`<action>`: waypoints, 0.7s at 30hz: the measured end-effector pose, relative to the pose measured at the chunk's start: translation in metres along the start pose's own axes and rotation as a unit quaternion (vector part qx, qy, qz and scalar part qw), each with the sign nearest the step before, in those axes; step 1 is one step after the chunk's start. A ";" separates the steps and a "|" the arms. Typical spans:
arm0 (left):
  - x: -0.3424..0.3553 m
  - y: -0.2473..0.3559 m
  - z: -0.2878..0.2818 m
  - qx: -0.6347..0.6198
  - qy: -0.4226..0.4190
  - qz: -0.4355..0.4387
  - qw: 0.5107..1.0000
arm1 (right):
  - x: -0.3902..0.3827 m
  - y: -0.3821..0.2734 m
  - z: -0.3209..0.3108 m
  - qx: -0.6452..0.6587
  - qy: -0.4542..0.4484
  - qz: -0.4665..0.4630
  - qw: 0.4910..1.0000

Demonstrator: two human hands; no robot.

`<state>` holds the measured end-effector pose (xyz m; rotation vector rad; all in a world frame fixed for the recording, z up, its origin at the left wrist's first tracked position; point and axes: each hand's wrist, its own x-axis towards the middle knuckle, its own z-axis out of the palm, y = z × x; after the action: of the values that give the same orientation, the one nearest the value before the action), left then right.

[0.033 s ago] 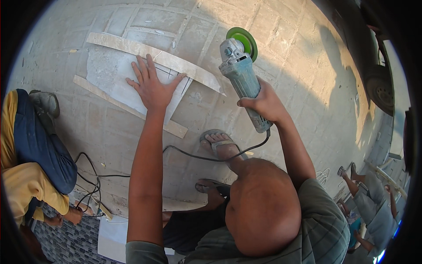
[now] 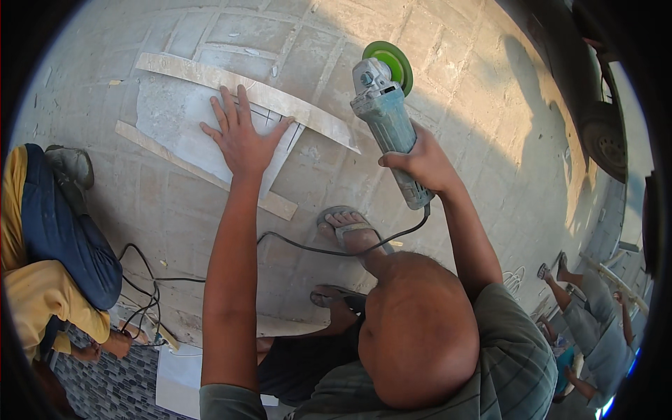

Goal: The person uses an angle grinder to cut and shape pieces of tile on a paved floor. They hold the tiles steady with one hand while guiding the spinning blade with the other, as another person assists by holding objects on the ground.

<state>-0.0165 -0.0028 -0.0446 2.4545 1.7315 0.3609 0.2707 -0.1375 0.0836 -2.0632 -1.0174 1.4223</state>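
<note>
My left hand (image 2: 245, 143) lies flat with fingers spread on a pale grey-white tile (image 2: 164, 105) on the paved ground. Dark pencil-like lines are drawn on the tile near my thumb. Along its far side runs a long beige strip (image 2: 199, 74), which my fingertips reach. A second narrow beige strip (image 2: 178, 160) runs along the near side, partly hidden by my wrist. My right hand (image 2: 423, 162) is wrapped round the body of a teal angle grinder (image 2: 392, 126), held to the right of the tile. Its green disc (image 2: 395, 66) points away from me.
A black power cord (image 2: 315, 248) trails from the grinder past my sandalled foot (image 2: 353, 227) into a tangle at left. Another person in dark-blue and yellow clothes (image 2: 63, 231) sits at the left. More people (image 2: 598, 343) are at the far right, near a vehicle wheel (image 2: 605, 142).
</note>
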 end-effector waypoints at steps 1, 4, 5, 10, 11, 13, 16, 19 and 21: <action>0.001 -0.002 0.002 -0.003 -0.001 0.002 1.000 | 0.000 -0.001 -0.004 0.023 0.001 0.008 1.000; 0.009 0.002 0.003 0.017 -0.018 0.153 0.988 | -0.001 0.002 -0.012 0.043 0.024 0.003 0.999; 0.014 0.006 -0.001 -0.022 -0.059 0.201 0.978 | -0.001 0.003 -0.013 0.063 0.027 0.005 0.998; 0.027 -0.010 -0.011 -0.083 -0.129 0.269 0.951 | 0.000 -0.004 -0.010 0.109 0.039 -0.002 0.993; 0.023 -0.015 -0.015 -0.083 -0.141 0.275 0.947 | 0.002 -0.003 -0.011 0.141 0.031 -0.005 0.990; 0.012 -0.024 -0.021 -0.086 -0.166 0.282 0.941 | 0.004 -0.001 -0.011 0.171 0.030 -0.002 0.985; -0.003 -0.014 -0.034 -0.081 -0.161 0.269 0.946 | 0.005 -0.004 -0.011 0.195 0.030 -0.001 0.980; -0.020 0.019 -0.067 -0.141 -0.089 0.222 0.961 | 0.019 -0.011 0.003 0.327 -0.009 0.030 0.944; -0.035 0.053 -0.084 -0.279 -0.101 0.188 0.936 | 0.032 -0.016 0.006 0.410 -0.014 0.048 0.911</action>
<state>-0.0012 -0.0571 0.0439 2.2688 0.9042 0.5267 0.2667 -0.1027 0.0729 -1.4662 -0.2234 1.5636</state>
